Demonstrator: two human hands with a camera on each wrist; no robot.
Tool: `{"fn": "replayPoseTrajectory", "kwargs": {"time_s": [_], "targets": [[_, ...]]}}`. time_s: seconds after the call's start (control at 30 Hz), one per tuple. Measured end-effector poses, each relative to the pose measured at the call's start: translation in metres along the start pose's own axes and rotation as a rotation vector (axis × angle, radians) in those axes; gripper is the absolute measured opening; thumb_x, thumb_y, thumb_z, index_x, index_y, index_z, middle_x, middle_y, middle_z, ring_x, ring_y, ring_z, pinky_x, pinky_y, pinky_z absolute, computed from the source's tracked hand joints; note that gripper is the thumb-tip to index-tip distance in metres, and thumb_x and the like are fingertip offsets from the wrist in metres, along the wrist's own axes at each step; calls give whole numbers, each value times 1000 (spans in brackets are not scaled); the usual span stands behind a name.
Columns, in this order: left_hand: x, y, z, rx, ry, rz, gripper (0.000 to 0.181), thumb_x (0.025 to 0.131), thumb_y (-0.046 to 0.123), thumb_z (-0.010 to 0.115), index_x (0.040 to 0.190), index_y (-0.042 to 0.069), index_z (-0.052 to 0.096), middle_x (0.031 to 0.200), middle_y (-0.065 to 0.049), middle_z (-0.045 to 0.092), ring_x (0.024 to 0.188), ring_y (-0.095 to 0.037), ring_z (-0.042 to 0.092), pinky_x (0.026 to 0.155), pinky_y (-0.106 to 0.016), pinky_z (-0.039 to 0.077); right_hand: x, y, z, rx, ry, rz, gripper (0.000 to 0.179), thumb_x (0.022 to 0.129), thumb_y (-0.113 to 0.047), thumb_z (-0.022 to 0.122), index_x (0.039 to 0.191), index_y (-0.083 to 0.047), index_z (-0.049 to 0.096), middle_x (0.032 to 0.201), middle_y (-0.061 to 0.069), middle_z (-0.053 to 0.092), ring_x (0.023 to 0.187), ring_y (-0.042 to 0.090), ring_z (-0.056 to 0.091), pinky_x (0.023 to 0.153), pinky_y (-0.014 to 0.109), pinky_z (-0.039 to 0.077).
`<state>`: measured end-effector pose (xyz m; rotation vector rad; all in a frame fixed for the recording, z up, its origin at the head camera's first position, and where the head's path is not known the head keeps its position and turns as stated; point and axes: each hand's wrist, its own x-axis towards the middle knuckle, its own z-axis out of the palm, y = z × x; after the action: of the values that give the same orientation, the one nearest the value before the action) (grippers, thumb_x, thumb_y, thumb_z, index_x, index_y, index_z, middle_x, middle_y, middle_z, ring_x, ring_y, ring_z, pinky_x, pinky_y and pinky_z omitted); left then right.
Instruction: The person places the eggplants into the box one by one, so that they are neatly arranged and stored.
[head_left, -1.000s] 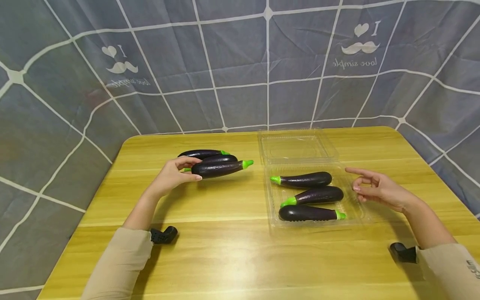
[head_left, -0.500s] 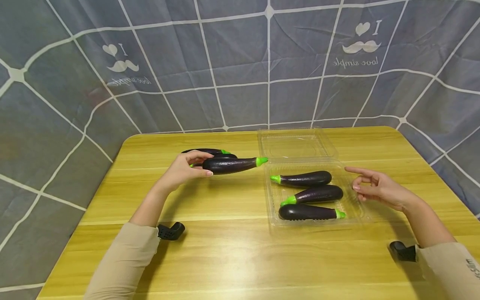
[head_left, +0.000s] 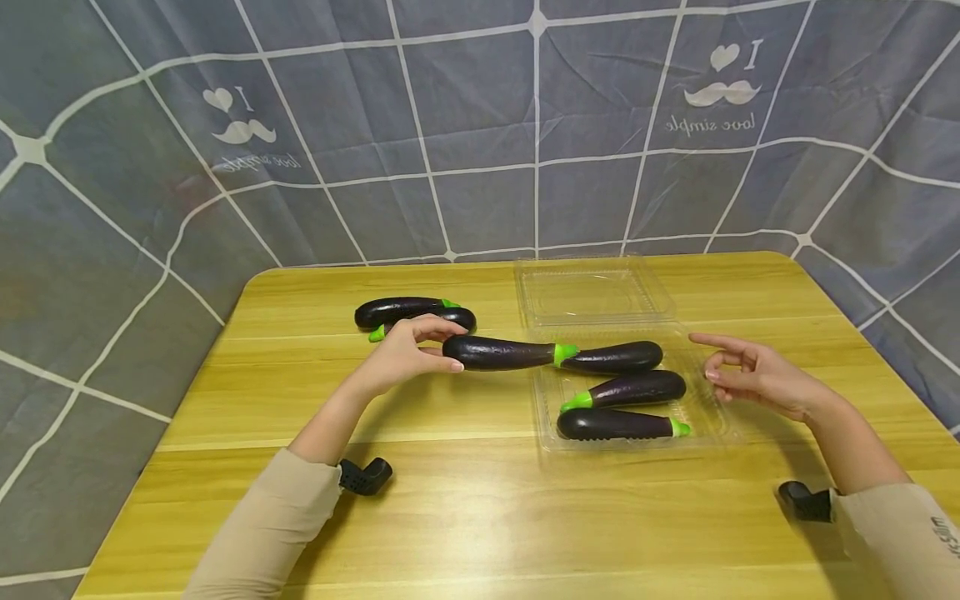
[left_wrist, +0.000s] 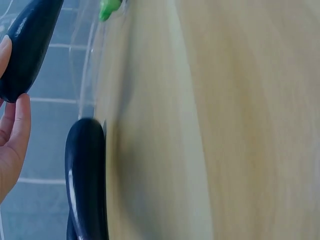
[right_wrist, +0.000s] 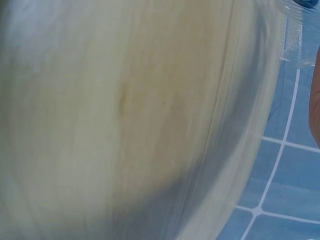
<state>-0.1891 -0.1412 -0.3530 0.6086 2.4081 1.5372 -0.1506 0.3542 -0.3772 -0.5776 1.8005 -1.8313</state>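
My left hand (head_left: 405, 354) pinches the blunt end of a dark eggplant (head_left: 498, 353) between thumb and fingers, holding it above the table. Its green stem points right and overlaps the left end of an eggplant (head_left: 618, 357) in the clear plastic container (head_left: 547, 437). Below that one, two more eggplants lie in the container: a middle one (head_left: 641, 388) and a front one (head_left: 611, 425). The left wrist view also shows the held eggplant (left_wrist: 31, 45). By the container's right edge, my right hand (head_left: 765, 379) holds nothing, its index finger extended and the others loosely bent.
Two eggplants, a rear one (head_left: 397, 312) and a nearer one (head_left: 459, 317), lie on the wooden table (head_left: 465, 517) behind my left hand. The container's lid (head_left: 592, 296) lies folded back towards the grey checked curtain (head_left: 487, 208).
My left hand has carried the eggplant rightwards, from beside the two loose ones to the container's left edge. The right hand and the eggplants in the container have stayed in place.
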Motion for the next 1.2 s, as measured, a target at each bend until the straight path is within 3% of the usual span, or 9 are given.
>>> {"fn": "replayPoseTrajectory", "kwargs": {"time_s": [0.23,0.47,0.73,0.97,1.2], "targets": [[8,5,13,-8,-59,24,50,73,19,81,118,6,63,119,-4,57,107,-21,53,87,-37,49,0,0,0,-14,12,7,54,95,9,40,146,-5,25,96,5,57,72,10,57,63,25,52],[20,11,29,-33,-98,75,45,72,17,82,114,9,66,111,-2,60,102,-17,55,84,-31,51,0,1,1,-10,7,3,53,96,8,40,145,-9,30,96,5,57,72,10,58,63,25,52],[30,21,48,-67,-154,106,47,73,11,80,116,1,64,112,-7,60,101,-19,55,82,-29,52,0,0,1,28,-19,-15,54,95,10,39,143,-13,35,97,6,57,73,11,58,63,26,52],[36,31,65,-109,-195,148,46,72,3,79,115,-5,63,112,-11,59,99,-20,55,80,-27,53,0,-1,2,-11,8,-9,53,95,10,39,140,-18,39,96,6,59,71,11,58,62,26,52],[40,40,83,-116,-222,156,44,71,2,80,112,-2,65,106,-10,57,96,-18,55,77,-25,53,0,-1,2,-6,9,-8,53,95,10,39,141,-17,38,96,6,58,71,12,57,62,26,52]]}}
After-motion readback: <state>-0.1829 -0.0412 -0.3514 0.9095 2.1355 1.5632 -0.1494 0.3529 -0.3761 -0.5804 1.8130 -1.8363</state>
